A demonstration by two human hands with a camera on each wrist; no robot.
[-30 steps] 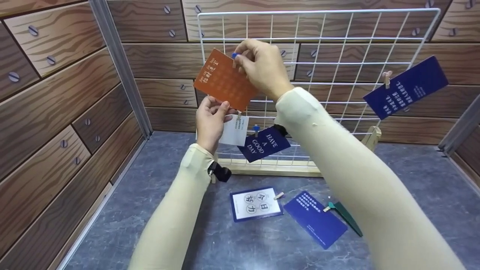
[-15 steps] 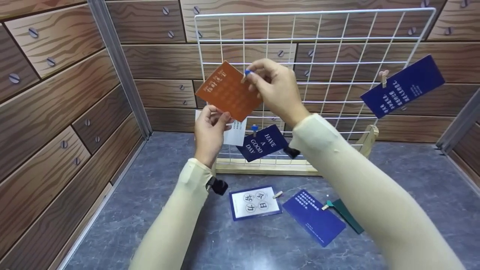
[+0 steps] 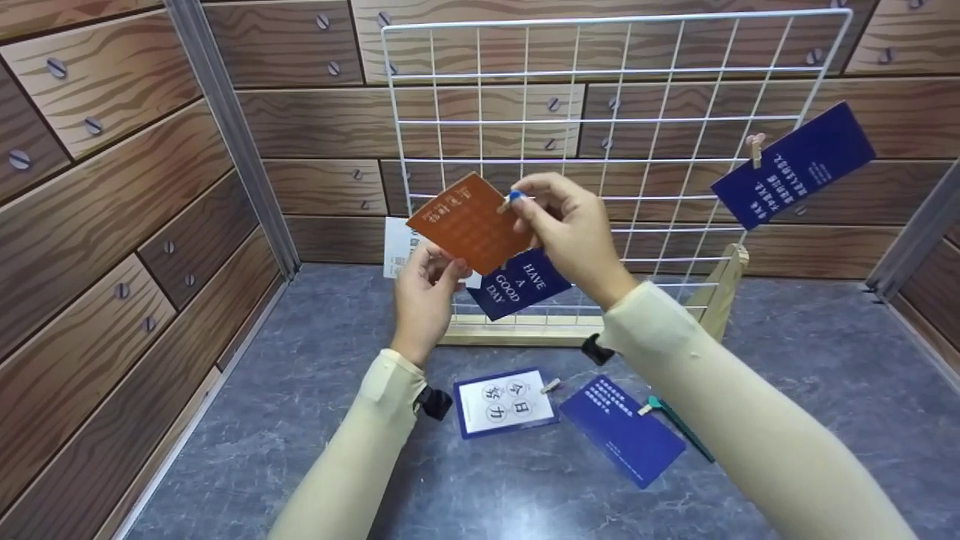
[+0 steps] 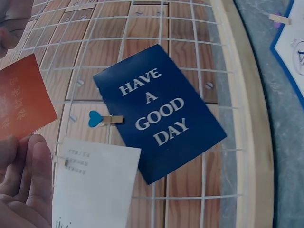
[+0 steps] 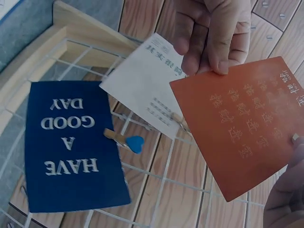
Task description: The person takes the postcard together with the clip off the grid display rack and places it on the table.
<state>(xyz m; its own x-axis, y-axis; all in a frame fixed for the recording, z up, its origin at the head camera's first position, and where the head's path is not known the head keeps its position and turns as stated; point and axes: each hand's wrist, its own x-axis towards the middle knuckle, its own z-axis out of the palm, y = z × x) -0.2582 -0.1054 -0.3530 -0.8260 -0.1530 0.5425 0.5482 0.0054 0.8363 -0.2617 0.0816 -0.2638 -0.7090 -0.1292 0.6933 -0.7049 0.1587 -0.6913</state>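
My left hand [image 3: 424,300] pinches the lower left edge of an orange card [image 3: 471,229] between thumb and fingers. On the card's upper right edge, my right hand [image 3: 574,232] pinches a small wooden clothespin with a blue top [image 3: 515,196]. The card is tilted, in front of a white wire grid rack [image 3: 622,73]. Behind it hang a white card [image 4: 97,178] and a dark blue "HAVE A GOOD DAY" card [image 4: 159,114]; a clothespin with a blue heart [image 5: 135,144] grips the blue one. In the right wrist view, my right fingers partly hide the held clothespin.
Another dark blue card [image 3: 795,165] hangs at the rack's right side by a clothespin [image 3: 754,150]. On the grey table lie a white card with a blue border [image 3: 506,420], a blue card [image 3: 622,431] and a thin green piece [image 3: 686,429]. The rack has a wooden base [image 3: 525,335].
Both hands have moved down and toward me with the orange card and the clothespin, from high on the rack to lower. The card now overlaps the "HAVE A GOOD DAY" card in the head view.
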